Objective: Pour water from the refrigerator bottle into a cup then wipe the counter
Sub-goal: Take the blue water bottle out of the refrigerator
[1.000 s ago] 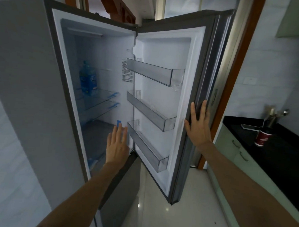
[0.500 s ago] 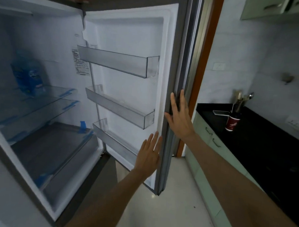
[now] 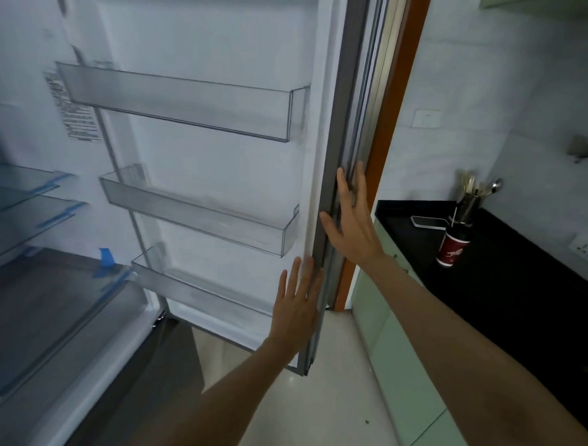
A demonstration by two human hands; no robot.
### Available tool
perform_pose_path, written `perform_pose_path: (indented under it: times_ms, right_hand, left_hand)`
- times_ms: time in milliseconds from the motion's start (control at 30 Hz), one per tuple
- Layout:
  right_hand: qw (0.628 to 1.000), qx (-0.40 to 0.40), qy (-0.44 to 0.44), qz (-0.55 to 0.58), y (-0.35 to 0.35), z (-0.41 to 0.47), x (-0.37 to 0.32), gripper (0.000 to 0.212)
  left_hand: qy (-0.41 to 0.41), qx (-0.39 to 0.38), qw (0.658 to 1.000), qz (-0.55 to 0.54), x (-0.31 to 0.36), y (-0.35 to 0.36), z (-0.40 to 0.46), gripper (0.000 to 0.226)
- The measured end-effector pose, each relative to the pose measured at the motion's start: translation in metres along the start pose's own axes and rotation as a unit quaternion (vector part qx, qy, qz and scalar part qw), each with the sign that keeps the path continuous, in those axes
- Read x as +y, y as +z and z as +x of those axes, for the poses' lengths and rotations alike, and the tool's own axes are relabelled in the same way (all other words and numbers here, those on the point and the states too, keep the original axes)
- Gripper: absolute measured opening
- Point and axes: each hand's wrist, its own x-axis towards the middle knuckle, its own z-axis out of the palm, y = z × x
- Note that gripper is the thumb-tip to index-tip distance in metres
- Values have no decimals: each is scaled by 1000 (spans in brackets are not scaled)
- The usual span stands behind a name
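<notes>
The refrigerator door stands wide open, its three clear door bins bare. My right hand lies flat on the door's outer edge, fingers spread, holding nothing. My left hand rests open on the door's inner edge lower down. A red paper cup stands on the black counter at the right. The water bottle is out of view; only a dark sliver shows at the left border.
Glass shelves with blue tape fill the fridge at left. On the counter sit a metal utensil holder and a white phone. Green cabinets run beneath. An orange door frame stands behind the fridge door.
The view has swung right, so the blue bottle left the frame. My left hand moved from the fridge interior across to the door's inner edge. My right hand stayed on the door edge.
</notes>
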Motion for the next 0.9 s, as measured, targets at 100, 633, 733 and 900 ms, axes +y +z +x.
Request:
perform_pose_path:
  times_ms: [100,633,733,900]
  right_hand:
    - [999,-33,6,17,4,17,29,81]
    - [987,-57,-73,128,80,117,182,85]
    - [985,-68,-84,135,87,128,195,83]
    - [991,-65,-81,87,95,118,206,64]
  left_hand:
    - [-25,-9,1000,16,7,15,27,71]
    - [-114,3,991,74,6,93,166,72]
    - [-110,9,990,83,4,94,177,67]
    - [-134,3,984,117,-6,98,165,58]
